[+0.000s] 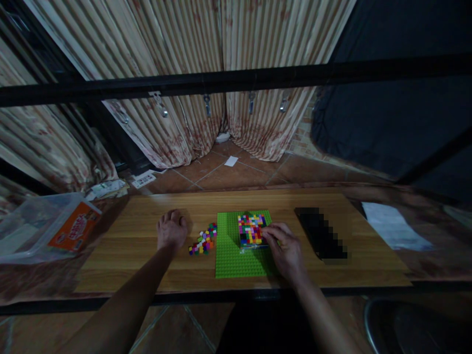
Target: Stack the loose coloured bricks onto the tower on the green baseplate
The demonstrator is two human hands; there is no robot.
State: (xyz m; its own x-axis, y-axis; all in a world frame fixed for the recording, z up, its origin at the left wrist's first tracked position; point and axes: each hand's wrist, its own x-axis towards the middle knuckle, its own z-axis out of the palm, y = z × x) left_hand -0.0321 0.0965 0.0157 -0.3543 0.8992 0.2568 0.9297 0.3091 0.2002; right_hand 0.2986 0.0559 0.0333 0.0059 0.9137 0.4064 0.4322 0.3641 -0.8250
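While the L hand [172,229] lies palm down on the bench [129,226], fingers loosely apart, the R hand [285,250] has thumb & forefinger drawn narrow at the R edge of the brick block [251,230]; can't tell if a brick is btwn them.

Count: 2 hands; 1 green baseplate [227,246], mid-bench; 1 multicol. brick block sitting on it, toward its upper R; 1 pile of loose bricks [203,240] btwn L hand & baseplate, some pcs right by the plate's L edge, too small to count exactly. Also 1 dark flat item [319,233] R of the R hand, pixelated, can't tell what.

In the way: R hand covers part of the baseplate's R side, incl. its lower R edge.

Around: 1 clear plastic tub [29,216] w/ orange label [74,226] off the bench's L end; 1 white paper [393,226] beyond the R end. On the tiled floor [206,172] behind: 1 small white sheet [231,161] & 1 printed sheet [143,180]. Black bar [236,81] runs across in front of striped curtains [184,39], w/ at least 4 clips [251,104] hanging off it.
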